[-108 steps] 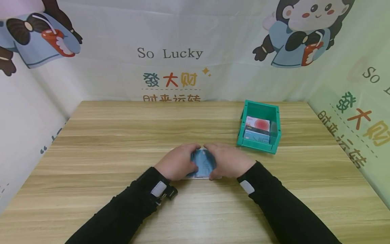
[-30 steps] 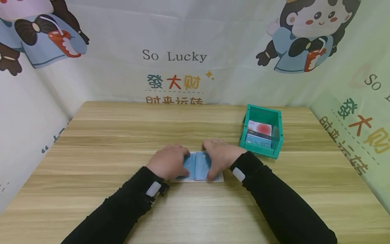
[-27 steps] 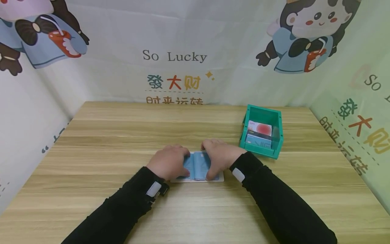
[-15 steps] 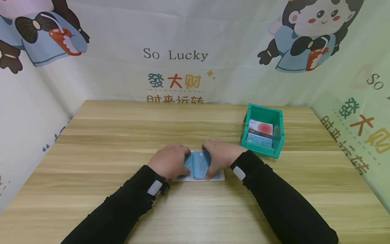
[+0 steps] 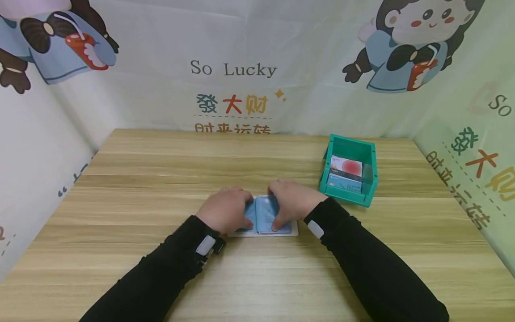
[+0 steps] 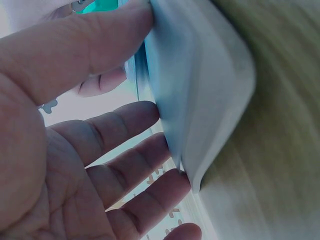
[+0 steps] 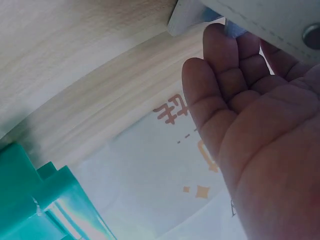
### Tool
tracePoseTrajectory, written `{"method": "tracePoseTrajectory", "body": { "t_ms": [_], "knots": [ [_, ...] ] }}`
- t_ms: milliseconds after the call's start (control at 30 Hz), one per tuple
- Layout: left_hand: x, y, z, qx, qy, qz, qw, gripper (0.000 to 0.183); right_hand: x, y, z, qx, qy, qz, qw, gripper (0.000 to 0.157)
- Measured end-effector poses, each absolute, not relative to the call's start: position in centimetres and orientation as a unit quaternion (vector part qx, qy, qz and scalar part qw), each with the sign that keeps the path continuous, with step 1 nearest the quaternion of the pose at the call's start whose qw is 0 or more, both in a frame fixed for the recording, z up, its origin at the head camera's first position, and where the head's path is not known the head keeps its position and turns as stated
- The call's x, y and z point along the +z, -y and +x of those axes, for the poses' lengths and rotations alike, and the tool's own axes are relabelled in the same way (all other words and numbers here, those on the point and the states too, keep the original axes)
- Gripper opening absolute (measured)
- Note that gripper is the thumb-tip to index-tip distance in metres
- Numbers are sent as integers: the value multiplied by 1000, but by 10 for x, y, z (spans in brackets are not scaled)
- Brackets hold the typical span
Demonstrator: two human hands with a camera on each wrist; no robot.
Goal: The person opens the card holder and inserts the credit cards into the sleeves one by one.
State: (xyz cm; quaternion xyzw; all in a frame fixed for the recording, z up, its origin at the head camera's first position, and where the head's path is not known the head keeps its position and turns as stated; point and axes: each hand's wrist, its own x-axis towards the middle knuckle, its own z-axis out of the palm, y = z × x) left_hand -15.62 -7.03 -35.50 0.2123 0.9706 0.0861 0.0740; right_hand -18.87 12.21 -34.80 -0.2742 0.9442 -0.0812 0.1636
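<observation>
A card holder [image 5: 267,214] with pale blue see-through pages and a white cover lies spread on the wooden table in the head view. My left hand [image 5: 225,210] grips its left half, thumb at the near edge and fingers at the far edge. On the right half, my right hand [image 5: 295,203] holds the pages the same way. In the left wrist view, thumb and fingers touch the rounded white cover [image 6: 220,75]. The right wrist view shows a stitched white flap [image 7: 280,25] with a metal snap above the curled fingers. Both hands cover the holder's outer parts.
A green bin [image 5: 349,197] stands behind and right of my right hand, with a pink-and-red card [image 5: 346,166] and a blue card [image 5: 344,182] inside. A printed white cloth [image 5: 306,89] closes off the table's back and sides.
Since the oldest frame, my hands have moved apart and more of the left blue page and white cover shows. Over the last second the hands hold almost still while the view shifts slightly.
</observation>
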Motion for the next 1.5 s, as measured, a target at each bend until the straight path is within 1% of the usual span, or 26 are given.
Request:
{"method": "tracePoseTrajectory", "body": {
  "t_ms": [167,267,367,500,667,1133,1367,1500],
  "knots": [
    [-354,71,-155,83,-969,220,72,57,-351,-127,-187,-86,-951,-258,149,78],
    [-354,71,-155,81,-969,223,71,57,-352,-132,-184,-96,-957,-236,143,79],
    [-354,72,-155,80,-969,224,72,57,-353,-135,-182,-109,-958,-217,150,77],
    [-355,72,-155,76,-969,225,73,58,-354,-136,-182,-128,-954,-214,167,76],
    [-356,72,-155,71,-968,230,76,57,-353,-136,-183,-129,-952,-218,175,79],
    [-356,70,-153,52,-967,235,86,57,-352,-131,-183,-130,-950,-221,179,80],
    [-356,70,-154,49,-966,241,84,55,-350,-129,-183,-167,-948,-201,185,73],
    [-356,70,-154,45,-965,244,83,55,-351,-128,-184,-148,-952,-196,182,76]
  ]
}}
